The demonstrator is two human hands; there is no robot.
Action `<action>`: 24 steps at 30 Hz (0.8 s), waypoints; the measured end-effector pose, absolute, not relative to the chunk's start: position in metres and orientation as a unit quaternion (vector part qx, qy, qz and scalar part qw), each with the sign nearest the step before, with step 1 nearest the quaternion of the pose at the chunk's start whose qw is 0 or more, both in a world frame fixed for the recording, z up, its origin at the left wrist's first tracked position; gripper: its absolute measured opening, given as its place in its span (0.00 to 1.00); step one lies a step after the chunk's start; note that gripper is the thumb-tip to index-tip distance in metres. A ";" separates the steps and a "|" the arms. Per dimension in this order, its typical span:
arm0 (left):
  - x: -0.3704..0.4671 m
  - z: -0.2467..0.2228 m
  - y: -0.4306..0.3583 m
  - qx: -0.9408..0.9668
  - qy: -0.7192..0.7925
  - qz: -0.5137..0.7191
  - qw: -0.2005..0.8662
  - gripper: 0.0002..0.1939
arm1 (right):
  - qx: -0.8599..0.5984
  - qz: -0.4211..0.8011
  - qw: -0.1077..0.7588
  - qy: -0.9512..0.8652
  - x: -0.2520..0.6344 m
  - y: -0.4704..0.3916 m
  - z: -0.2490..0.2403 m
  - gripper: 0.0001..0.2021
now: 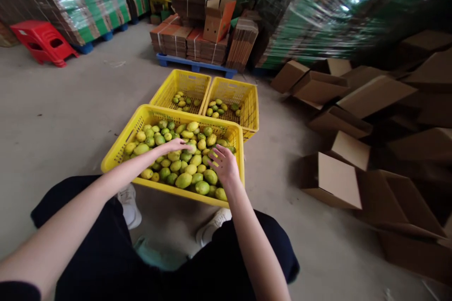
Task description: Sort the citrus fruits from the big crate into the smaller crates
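Yellow and green lemons (183, 180) fill a large yellow plastic crate (122, 146) on the floor in front of my knees. Over the middle of the lemons, my left hand (177, 145) reaches in with its fingers stretched out; whether the fingertips touch a lemon I cannot tell. My right hand (226, 164) is above the crate's right side, fingers spread, palm turned inward, holding nothing. Behind the full crate stand two smaller-looking yellow crates, the left one (162, 88) and the right one (250, 103), each with several lemons at the bottom.
Open cardboard boxes (339, 181) lie heaped on the right. A blue pallet (196, 64) with bundled flat cardboard (173, 37) stands beyond the crates. At the far left is a red stool (44, 40) beside wrapped green stacks (84, 0). White shoes (130, 207) flank the crate's near edge.
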State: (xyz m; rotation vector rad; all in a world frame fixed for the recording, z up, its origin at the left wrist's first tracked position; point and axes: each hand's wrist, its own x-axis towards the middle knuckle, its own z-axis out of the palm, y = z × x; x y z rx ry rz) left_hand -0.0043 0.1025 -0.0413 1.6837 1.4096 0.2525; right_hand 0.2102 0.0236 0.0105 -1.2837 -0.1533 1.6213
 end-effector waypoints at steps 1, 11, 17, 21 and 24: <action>-0.005 -0.026 0.098 0.674 0.559 0.112 0.469 0.21 | -0.540 0.677 0.497 -0.052 0.205 0.023 0.013 0.07; -0.036 0.024 0.094 0.684 0.639 0.122 0.329 0.20 | -0.401 0.773 0.492 -0.018 0.179 0.014 0.037 0.05; -0.085 -0.054 0.067 0.587 0.771 0.013 0.247 0.12 | -0.439 0.720 0.537 0.025 0.192 0.021 0.028 0.04; -0.098 -0.070 0.072 0.585 0.785 -0.013 0.206 0.14 | -0.437 0.703 0.561 0.026 0.201 0.023 0.026 0.04; -0.095 -0.072 0.098 0.621 0.761 -0.007 0.189 0.18 | -0.439 0.701 0.562 0.017 0.204 0.023 0.026 0.05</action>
